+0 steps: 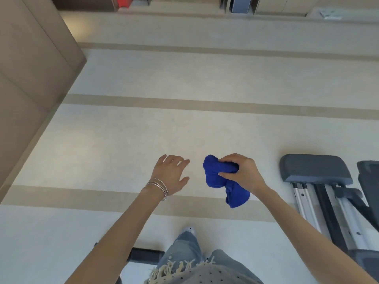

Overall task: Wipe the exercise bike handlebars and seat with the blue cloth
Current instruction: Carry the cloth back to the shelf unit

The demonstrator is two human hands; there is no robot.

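- The right hand [243, 173] is clenched around a bunched blue cloth [223, 180], thumb and fingers pinching its middle while a loose end hangs below the palm.
- The left hand [171, 174] is released, fingers spread and palm down, holding nothing, just left of the cloth without touching it.
- Thin silver bangles [159, 186] circle the left wrist.
- To the right of the cloth hand stands grey exercise equipment [313, 171], a padded dark end on silver rails, apart from both hands.
- Beneath the hands lies a pale floor [143, 78] with tan stripes.
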